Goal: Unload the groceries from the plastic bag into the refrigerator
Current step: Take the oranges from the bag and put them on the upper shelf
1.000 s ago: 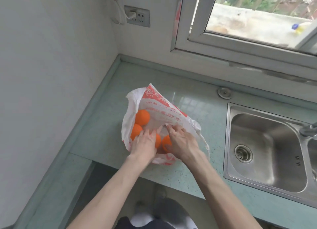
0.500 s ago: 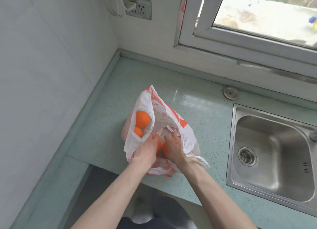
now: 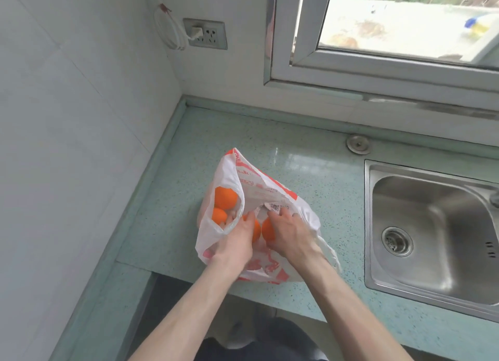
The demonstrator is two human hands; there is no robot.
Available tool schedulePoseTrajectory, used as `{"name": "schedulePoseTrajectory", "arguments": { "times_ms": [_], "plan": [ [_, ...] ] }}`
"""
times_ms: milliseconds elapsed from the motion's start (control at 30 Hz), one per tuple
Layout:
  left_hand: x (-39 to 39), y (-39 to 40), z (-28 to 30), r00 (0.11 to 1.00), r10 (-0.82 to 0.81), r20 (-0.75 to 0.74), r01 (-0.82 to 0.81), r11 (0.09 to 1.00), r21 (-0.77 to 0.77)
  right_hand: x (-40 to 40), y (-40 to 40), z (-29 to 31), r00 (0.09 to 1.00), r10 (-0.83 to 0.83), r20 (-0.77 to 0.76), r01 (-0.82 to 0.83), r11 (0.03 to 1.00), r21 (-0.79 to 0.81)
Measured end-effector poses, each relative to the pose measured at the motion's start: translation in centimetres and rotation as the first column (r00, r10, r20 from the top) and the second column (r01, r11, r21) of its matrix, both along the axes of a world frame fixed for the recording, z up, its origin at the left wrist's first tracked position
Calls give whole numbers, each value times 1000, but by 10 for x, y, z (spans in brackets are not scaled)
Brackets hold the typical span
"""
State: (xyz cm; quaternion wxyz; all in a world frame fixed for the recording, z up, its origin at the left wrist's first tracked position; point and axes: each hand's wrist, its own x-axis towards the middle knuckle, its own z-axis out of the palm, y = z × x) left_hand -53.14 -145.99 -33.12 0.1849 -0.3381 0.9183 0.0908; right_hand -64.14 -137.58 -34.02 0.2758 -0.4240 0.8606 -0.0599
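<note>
Hands work inside a white and red plastic bag (image 3: pixel 272 190) that sits on the pale green counter (image 3: pixel 297 155), near its front edge and left of the steel sink (image 3: pixel 432 225). The left hand (image 3: pixel 237 242) curls over one orange (image 3: pixel 256 229); the right hand (image 3: pixel 291 233) closes around another orange (image 3: pixel 268 229). Two more oranges (image 3: pixel 225 197) lie deeper in the bag's left side

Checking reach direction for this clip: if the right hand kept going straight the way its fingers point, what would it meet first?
Most likely the plastic bag: the right hand points up-left into its mouth, fingertips already at the crumpled printed inner wall. An orange sits beside it; depth is unclear.
</note>
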Motion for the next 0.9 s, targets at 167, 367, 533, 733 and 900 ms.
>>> {"name": "schedulePoseTrajectory", "arguments": {
  "times_ms": [167, 367, 533, 733, 900],
  "plan": [
    [12, -1, 9, 980, 63, -187, -69, 997, -29, 6, 13, 50, 992, -18, -123, 18, 1000, 1],
    [35, 15, 55, 951, 50, -305, -56, 998, -9, 32, 42, 89, 963, -58, -262, 26, 992, -124],
    [58, 30, 77, 925, 15, -380, -16, 1000, 0, 56, 65, 106, 931, -144, -336, 66, 971, -231],
    [77, 35, 97, 884, -51, -465, 49, 999, -16, 77, 94, 126, 901, -264, -345, 149, 933, -326],
    [79, 45, 110, 807, -106, -581, 116, 993, -20, 86, 135, 144, 836, -430, -340, 282, 869, -406]
  ]
}}
